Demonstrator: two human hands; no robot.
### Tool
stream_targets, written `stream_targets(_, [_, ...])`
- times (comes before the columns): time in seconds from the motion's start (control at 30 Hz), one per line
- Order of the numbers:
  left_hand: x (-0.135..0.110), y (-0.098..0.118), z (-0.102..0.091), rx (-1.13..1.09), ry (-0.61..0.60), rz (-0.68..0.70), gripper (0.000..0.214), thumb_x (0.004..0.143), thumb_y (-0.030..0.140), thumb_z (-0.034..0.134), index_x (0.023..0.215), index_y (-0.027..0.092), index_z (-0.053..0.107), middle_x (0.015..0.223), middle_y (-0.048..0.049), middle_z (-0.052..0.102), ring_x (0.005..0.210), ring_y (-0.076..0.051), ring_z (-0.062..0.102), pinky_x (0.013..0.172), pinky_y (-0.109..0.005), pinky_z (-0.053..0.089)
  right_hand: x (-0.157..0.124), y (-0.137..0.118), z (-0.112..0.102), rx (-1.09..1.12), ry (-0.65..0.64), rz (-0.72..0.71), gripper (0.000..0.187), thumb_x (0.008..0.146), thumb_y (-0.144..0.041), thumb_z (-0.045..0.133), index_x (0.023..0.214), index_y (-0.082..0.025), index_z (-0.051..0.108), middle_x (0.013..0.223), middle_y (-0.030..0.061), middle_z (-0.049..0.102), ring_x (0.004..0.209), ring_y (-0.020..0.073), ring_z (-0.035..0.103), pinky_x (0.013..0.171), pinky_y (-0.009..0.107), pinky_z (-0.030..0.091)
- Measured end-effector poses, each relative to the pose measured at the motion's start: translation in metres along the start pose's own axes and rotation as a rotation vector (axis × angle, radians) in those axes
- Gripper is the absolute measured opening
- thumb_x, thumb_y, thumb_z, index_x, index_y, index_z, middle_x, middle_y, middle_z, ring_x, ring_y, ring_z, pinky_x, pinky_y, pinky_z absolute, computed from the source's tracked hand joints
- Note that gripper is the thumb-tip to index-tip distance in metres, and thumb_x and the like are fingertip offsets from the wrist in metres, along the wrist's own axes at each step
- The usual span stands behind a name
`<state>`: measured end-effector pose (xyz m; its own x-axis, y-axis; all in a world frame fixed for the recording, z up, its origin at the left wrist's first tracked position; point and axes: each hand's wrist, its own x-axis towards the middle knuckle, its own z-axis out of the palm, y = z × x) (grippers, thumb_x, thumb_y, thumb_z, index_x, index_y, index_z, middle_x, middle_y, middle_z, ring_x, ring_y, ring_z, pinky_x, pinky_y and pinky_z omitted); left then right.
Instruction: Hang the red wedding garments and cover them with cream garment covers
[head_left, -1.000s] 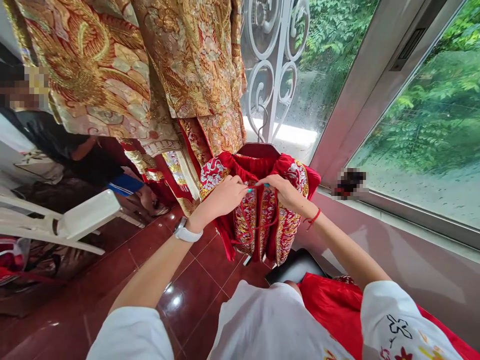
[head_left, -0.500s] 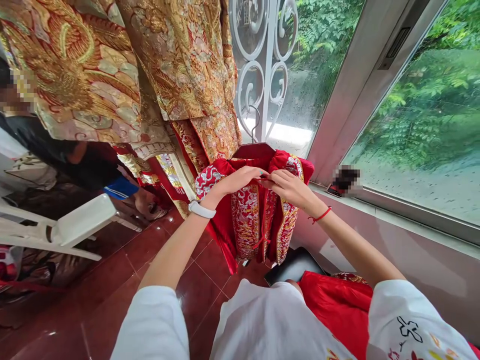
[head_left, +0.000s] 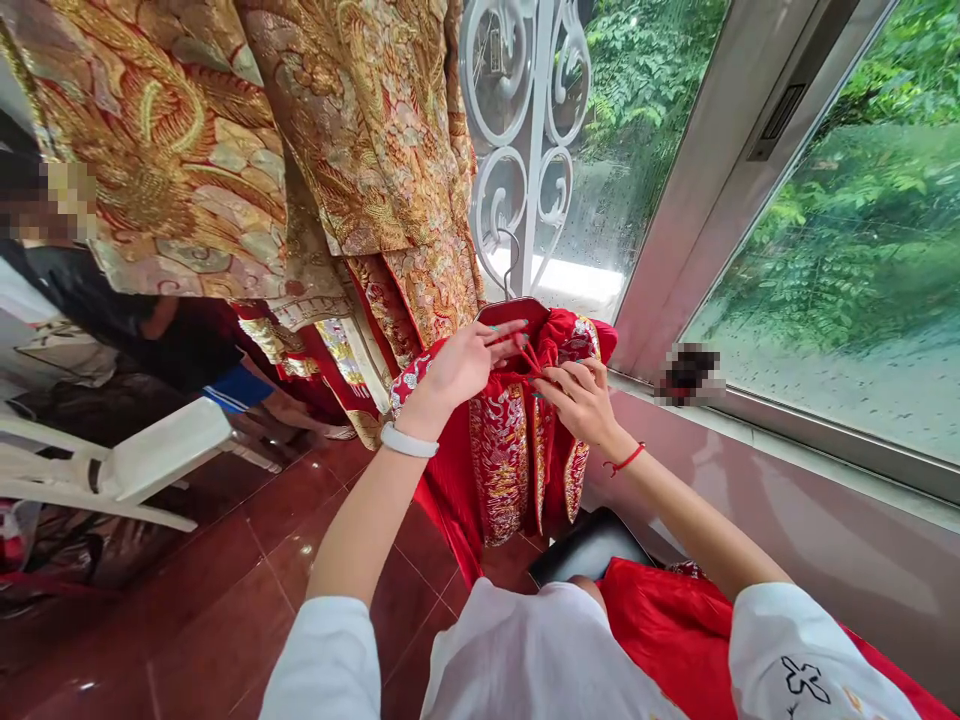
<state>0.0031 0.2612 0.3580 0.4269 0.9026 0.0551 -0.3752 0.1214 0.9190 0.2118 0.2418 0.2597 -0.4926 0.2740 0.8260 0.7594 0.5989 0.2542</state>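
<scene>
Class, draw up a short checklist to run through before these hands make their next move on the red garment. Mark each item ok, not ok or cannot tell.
1. Red garment on its hanger: ok, the hanger shows at the neckline.
2. Hanger secure: cannot tell, its support is unclear.
3. Red cord held by the right hand: ok, pinched at the fingertips.
4. Left hand gripping the cord: cannot tell, its fingers are beside it.
5. Neckline in full view: not ok, the left hand covers part.
6. Red bracelet clear of the cord: ok.

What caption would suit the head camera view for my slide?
Left hand and right hand at a red cord near the top of an embroidered red garment on a hanger.
</scene>
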Motion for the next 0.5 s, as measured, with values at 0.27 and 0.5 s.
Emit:
stream_targets(0.27, [-0.119, 0.055, -0.015, -0.086, 0.398, 0.750, 0.014, 0.080, 0.009, 0.056, 0.084, 0.018, 0.067, 0.054, 0.0068, 0.034, 0.046, -0.006, 0.030, 0.050, -0.020, 0.042, -0.014, 0.008, -0.011, 0.487, -0.116, 0.349, 0.053, 0.105, -0.052, 0.023, 0.089, -0.022, 0.065, 0.132, 0.0135, 0.057, 0.120, 0.0279, 0.048, 0.099, 0.045, 0.042])
stream_targets(0.5, [-0.160, 0.041, -0.082, 0.161, 0.651, 0.532, 0.012, 0.073, 0.025, 0.078, 0.076, 0.026, 0.066, 0.049, 0.0076, 0.030, 0.042, -0.006, 0.024, 0.043, -0.021, 0.033, 0.016, 0.055, -0.010, 0.474, -0.531, 0.447, 0.060, 0.101, -0.064, 0.017, 0.074, -0.023, 0.052, 0.057, 0.0002, 0.046, 0.052, 0.0164, 0.039, 0.057, 0.029, 0.029])
